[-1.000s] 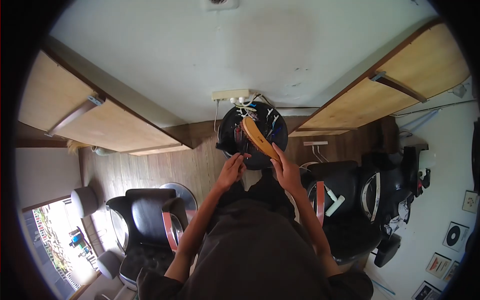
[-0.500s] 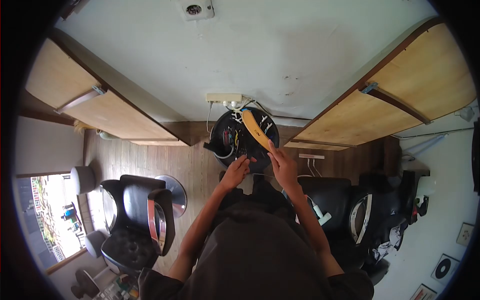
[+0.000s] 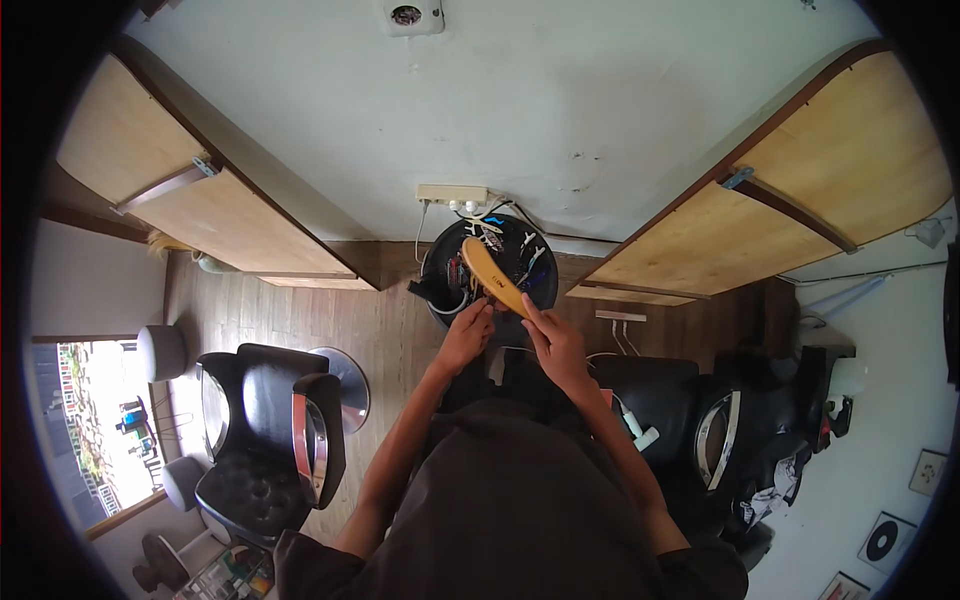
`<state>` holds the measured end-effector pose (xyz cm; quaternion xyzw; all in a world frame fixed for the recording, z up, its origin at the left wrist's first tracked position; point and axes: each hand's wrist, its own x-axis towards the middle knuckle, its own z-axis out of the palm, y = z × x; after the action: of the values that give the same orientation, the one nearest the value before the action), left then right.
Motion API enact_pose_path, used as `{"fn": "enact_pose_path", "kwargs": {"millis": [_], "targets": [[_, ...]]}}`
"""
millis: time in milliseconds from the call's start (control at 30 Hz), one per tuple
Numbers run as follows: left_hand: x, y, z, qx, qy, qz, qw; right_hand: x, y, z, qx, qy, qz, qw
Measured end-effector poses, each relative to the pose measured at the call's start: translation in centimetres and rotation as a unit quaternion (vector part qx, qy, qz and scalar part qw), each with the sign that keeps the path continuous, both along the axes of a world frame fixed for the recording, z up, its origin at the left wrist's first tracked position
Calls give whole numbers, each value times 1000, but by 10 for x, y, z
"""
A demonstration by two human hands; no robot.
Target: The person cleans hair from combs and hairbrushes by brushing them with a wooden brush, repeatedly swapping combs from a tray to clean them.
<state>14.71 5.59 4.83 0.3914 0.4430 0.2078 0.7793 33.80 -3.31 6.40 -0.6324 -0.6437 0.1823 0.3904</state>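
Two bare hands meet over the near side of the round black tray (image 3: 547, 293), which is the landmark here. The right hand (image 3: 560, 350) grips the wooden brush (image 3: 490, 278) by its near end, fingers closed around it, and the brush slants across the tray, its far end pointing away and to the left. The left hand (image 3: 468, 335) is curled at the tray's near edge, fingertips drawn together just beside the brush; whether they pinch anything is too small to tell. Pale clips (image 3: 532, 240) lie toward the tray's far right, and a black thing (image 3: 426, 292) juts over its left rim. Beyond the tray, a power strip (image 3: 452, 193) sits against the wall (image 3: 500, 110), with cords running down close to the tray. Black chairs stand to the left (image 3: 255, 485) and right (image 3: 650, 375) of it. With the brush held at one end only, a loose grip could let its far end dip and knock the clips or other small things. The jutting black thing could be tipped off by a bump from the left wrist, and a cord snagged at the far rim might drag things with it.
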Motion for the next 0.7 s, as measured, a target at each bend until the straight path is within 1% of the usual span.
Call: {"fn": "enact_pose_path", "kwargs": {"millis": [67,167,267,367,500,567,633,700], "targets": [[-6,2,-4,41,0,-34,999,-6,5,-1,12,-25,-48,998],[-12,4,-9,77,-24,-50,995,-14,12,-4,1,-32,-91,995],[-17,7,-9,47,-26,-59,997,-15,21,-1,24,-49,-107,993],[-21,11,-5,44,-38,-73,996,-14,30,-2,21,-67,-124,990],[-26,18,0,57,-41,-71,995,-14,41,-2,9,-92,-139,986],[-27,22,3,63,-15,-71,995,-15,48,-1,36,-122,-157,979],[-24,25,-8,84,-15,-70,994,-17,52,-1,48,-120,-156,979],[-22,27,-9,106,-12,-72,992,-17,52,-6,61,-116,-158,979]]}}
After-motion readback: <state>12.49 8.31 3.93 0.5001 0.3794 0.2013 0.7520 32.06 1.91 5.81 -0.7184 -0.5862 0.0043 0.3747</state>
